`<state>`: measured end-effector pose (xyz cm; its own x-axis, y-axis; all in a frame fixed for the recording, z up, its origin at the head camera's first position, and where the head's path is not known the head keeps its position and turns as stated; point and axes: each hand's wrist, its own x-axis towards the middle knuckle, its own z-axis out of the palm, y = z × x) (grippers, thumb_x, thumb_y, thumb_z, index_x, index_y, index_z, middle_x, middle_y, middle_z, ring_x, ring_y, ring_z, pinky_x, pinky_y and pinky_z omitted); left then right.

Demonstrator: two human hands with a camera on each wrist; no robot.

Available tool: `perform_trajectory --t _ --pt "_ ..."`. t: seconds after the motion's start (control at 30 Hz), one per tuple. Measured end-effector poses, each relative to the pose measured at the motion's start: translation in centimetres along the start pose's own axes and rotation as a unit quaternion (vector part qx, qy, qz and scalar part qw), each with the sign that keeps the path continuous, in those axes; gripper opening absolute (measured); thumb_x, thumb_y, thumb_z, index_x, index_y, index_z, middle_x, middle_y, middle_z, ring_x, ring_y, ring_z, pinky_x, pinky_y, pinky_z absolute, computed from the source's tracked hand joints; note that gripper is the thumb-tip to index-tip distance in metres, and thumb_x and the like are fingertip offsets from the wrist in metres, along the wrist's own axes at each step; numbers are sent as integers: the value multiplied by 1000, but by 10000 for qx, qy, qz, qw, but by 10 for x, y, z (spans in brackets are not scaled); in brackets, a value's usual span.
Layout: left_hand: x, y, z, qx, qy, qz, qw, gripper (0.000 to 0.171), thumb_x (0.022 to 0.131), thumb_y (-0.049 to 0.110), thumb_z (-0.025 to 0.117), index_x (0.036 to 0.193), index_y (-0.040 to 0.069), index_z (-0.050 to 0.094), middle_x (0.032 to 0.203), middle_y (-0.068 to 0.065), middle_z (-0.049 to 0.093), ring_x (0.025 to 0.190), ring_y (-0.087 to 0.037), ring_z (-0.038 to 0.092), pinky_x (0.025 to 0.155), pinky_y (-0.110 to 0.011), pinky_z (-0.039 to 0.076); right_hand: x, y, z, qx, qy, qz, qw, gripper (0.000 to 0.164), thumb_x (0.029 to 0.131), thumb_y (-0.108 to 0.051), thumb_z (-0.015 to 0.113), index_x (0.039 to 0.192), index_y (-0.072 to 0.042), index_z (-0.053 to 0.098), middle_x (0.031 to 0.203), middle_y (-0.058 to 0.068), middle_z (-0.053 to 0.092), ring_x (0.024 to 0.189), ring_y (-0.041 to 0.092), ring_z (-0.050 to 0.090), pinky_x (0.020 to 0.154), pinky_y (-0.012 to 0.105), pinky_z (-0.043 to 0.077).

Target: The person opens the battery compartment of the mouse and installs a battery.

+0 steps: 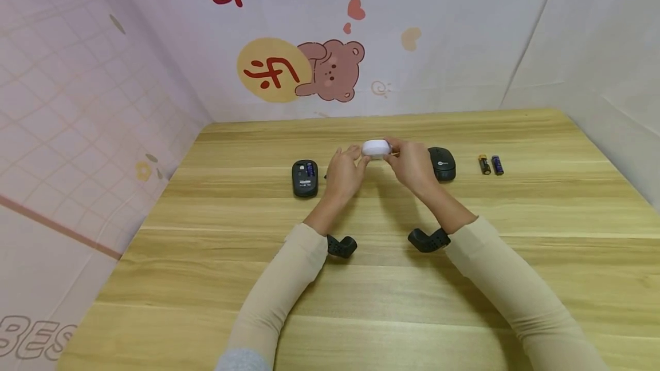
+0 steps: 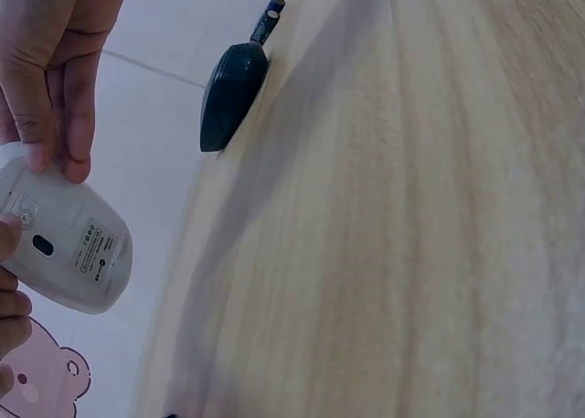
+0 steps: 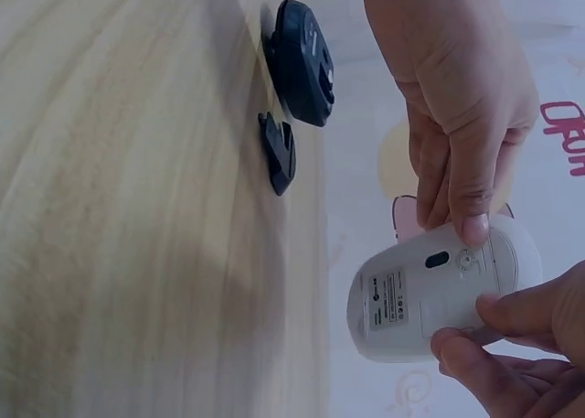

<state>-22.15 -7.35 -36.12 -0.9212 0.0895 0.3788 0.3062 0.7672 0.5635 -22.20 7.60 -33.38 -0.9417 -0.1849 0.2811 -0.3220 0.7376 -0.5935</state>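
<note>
- Left hand [image 1: 344,175] and right hand [image 1: 412,168] pinch a rounded white plastic mouse [image 1: 376,148], fingers [image 3: 471,198] closed against it.
- An upturned black oval plastic mouse [image 1: 305,182] lies left on the wooden tabletop [image 1: 381,296].

We see two long, pale beige sleeves, the left sleeve [image 1: 278,291] and the right sleeve [image 1: 531,296], plain and close-fitting, with soft creases along the forearms and more bunching low on the right one. Each ends short of the wrist in a loose, slightly uneven edge. At the bottom of the left sleeve we make out a patch of grey-blue cloth [image 1: 242,361]. On the inner side of each wrist we find a matte black, bent fitting, one on the left [image 1: 342,246] and one on the right [image 1: 429,241], rounded at its free end and speckled with small dark dots or holes; we cannot tell which. The left hand [image 1: 344,172] and right hand [image 1: 413,165] are bare.
</note>
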Motion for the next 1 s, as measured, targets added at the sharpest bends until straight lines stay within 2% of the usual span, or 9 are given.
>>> perform_trajectory --t 0.13,0.3,0.53,0.67,0.73,0.9,1.0 --pt "-1 1 -2 -150 -26 -141 9998 37 90 21 61 119 -2 59 120 -14 57 116 -21 52 110 -27 18 0 0 -4 -56 -142 9 9999 41 87 -10 64 126 -1 56 101 19 66 70 27 64 47 29 44" --pt "-3 2 -3 -402 -67 -307 9987 37 91 24 60 118 -2 59 119 -14 58 113 -24 54 110 -24 16 1 3 -5 -109 -313 25 9994 40 89 -13 63 127 -3 56 104 20 65 79 30 65 50 32 48" --pt "-5 2 -4 -508 196 -307 9980 36 90 25 62 114 -2 63 113 -14 61 109 -25 56 106 -33 30 1 6 -3 -199 -513 -94 9984 38 92 -16 58 129 -5 55 100 19 66 77 29 64 55 36 49" --pt "-7 3 -5 -773 282 -323 9961 35 90 24 62 114 -1 63 115 -15 60 108 -26 56 93 -33 45 1 5 -5 -166 -570 -195 9980 37 94 -15 56 129 -3 54 101 19 66 75 28 62 56 36 48" --pt "-8 4 -5 -960 304 -319 9944 35 90 23 62 115 -1 62 116 -16 59 108 -26 56 85 -31 50 1 5 -5 -58 -614 -198 9979 37 94 -15 54 129 -2 53 103 19 65 80 29 63 60 38 50" --pt "-9 4 -5 -1401 397 -279 9890 34 89 21 62 115 -1 61 116 -16 58 104 -22 59 72 -24 54 2 5 -8 340 -744 -76 9966 38 96 -14 52 130 1 50 111 21 62 96 32 60 73 43 52" --pt "-8 4 -6 -1639 529 -309 9846 33 88 19 63 114 -1 62 112 -14 61 99 -19 61 66 -22 54 4 5 -10 604 -796 15 9950 40 96 -14 50 133 2 47 115 21 60 100 34 59 77 44 51"
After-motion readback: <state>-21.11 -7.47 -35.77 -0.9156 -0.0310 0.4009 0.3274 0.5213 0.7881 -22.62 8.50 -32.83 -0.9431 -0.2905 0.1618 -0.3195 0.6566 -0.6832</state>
